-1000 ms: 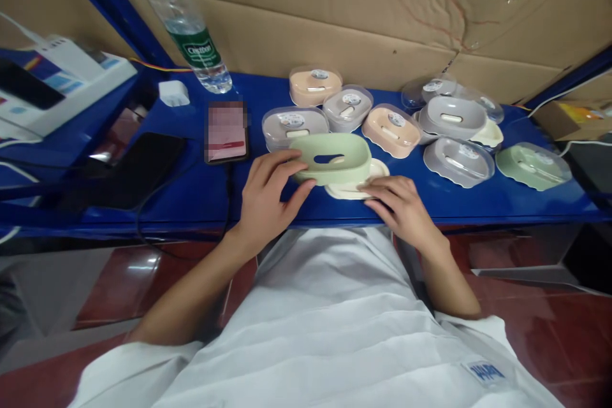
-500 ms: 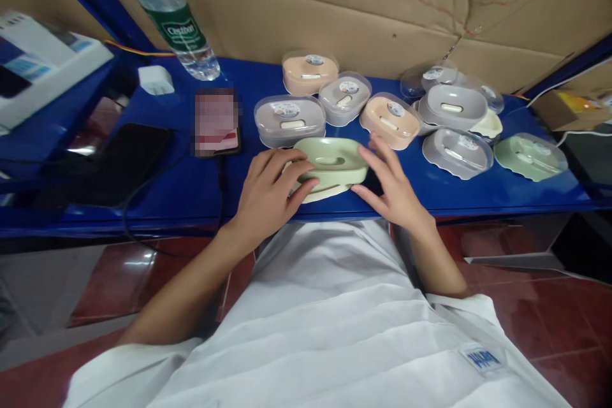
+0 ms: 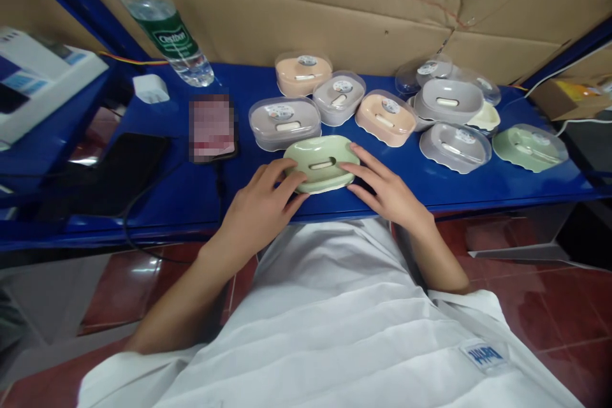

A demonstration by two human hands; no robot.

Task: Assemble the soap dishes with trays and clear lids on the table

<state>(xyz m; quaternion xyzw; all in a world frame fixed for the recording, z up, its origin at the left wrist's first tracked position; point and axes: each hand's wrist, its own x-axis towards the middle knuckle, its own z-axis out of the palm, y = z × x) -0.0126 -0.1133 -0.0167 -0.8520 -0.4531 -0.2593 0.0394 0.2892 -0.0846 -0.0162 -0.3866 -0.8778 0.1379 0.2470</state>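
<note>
A green oval soap dish [image 3: 329,152] without a lid sits at the front edge of the blue table, with a pale strip showing in its centre slot. My left hand [image 3: 268,199] grips its left end, fingers over the rim and thumb at the front side. At the right end, my right hand [image 3: 389,191] has its fingers on the rim and inner wall, thumb low at the front. Only a thin edge of the whitish base shows under the green tray. Just behind stands a lidded grey soap dish [image 3: 285,134].
Several lidded soap dishes line the back, among them a peach one [image 3: 387,126] and a green one [image 3: 530,152]. An open grey dish [image 3: 452,108] rests on a pile at right. A water bottle [image 3: 174,41], white adapter [image 3: 150,88] and phone [image 3: 213,127] with a cable lie left.
The green tray has come down onto the whitish base, whose strip now shows through the slot. My right fingers have moved inward over the rim. The view has shifted slightly.
</note>
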